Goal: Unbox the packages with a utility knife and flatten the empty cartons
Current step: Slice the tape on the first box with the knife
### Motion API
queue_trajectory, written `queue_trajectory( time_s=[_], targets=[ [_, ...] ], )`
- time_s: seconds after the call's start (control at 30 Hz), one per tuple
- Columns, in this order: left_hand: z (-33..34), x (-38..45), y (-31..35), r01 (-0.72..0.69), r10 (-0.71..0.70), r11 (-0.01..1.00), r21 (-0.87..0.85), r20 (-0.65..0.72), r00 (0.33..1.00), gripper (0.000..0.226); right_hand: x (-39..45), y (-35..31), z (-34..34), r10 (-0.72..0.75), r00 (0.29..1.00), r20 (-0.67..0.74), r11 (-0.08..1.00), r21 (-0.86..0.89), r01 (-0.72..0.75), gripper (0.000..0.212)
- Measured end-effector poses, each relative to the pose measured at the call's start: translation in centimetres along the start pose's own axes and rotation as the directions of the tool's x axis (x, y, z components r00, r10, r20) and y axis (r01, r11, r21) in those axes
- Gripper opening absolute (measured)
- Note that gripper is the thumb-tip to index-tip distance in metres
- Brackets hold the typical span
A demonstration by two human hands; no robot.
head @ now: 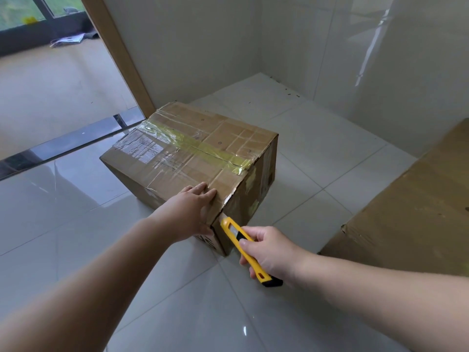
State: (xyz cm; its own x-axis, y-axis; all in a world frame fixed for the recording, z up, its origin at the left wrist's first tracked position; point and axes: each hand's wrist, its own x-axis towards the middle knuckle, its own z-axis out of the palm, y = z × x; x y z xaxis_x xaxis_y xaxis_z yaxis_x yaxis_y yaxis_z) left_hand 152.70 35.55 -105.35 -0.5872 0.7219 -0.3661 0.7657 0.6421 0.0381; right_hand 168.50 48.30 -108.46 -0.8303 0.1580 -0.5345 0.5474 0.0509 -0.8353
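Observation:
A sealed brown cardboard box (pixel 193 153) stands on the pale tiled floor, its top seam covered by yellow and clear tape. My left hand (pixel 195 212) rests over the box's near corner, fingers laid flat on the top edge and the palm against the side. My right hand (pixel 269 252) grips a yellow utility knife (pixel 243 245) with a black end cap. The knife's tip touches the near vertical edge of the box, just below the top corner. The blade itself is hidden against the cardboard.
A second, larger cardboard carton (pixel 416 214) lies at the right edge. Glossy white walls (pixel 304 47) form a corner behind the box. A wooden door frame (pixel 119 54) and a dark threshold strip (pixel 76 146) lie to the left.

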Motion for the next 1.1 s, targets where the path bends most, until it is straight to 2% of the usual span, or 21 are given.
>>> queue_trajectory(
  time_s=[0.33,0.6,0.87,1.03,1.1],
  targets=[
    [0.1,0.0,-0.2,-0.014,0.014,1.0,0.009,0.0,1.0,0.097,0.4,0.0,0.1,-0.008,1.0,0.011,0.999,-0.031,0.009,0.033],
    [0.4,0.3,-0.5,-0.017,0.017,1.0,-0.012,-0.019,1.0,0.095,2.4,-1.9,-3.9,-0.027,0.979,-0.203,0.997,0.065,0.041,0.034],
    [0.4,0.2,-0.1,-0.027,0.028,1.0,0.013,-0.023,0.999,0.094,5.6,-3.6,-7.5,0.036,0.926,-0.375,0.987,0.158,0.025,0.04],
    [0.0,0.1,0.2,0.02,-0.019,0.999,-0.04,0.039,0.999,0.102,5.1,-3.1,-8.0,0.029,0.931,-0.364,0.99,0.138,0.023,0.04],
    [-0.1,0.3,0.8,0.058,-0.06,0.997,-0.057,-0.036,0.998,0.089,4.6,-2.4,-7.6,0.003,0.925,-0.38,0.995,0.098,0.037,0.035]
  ],
)
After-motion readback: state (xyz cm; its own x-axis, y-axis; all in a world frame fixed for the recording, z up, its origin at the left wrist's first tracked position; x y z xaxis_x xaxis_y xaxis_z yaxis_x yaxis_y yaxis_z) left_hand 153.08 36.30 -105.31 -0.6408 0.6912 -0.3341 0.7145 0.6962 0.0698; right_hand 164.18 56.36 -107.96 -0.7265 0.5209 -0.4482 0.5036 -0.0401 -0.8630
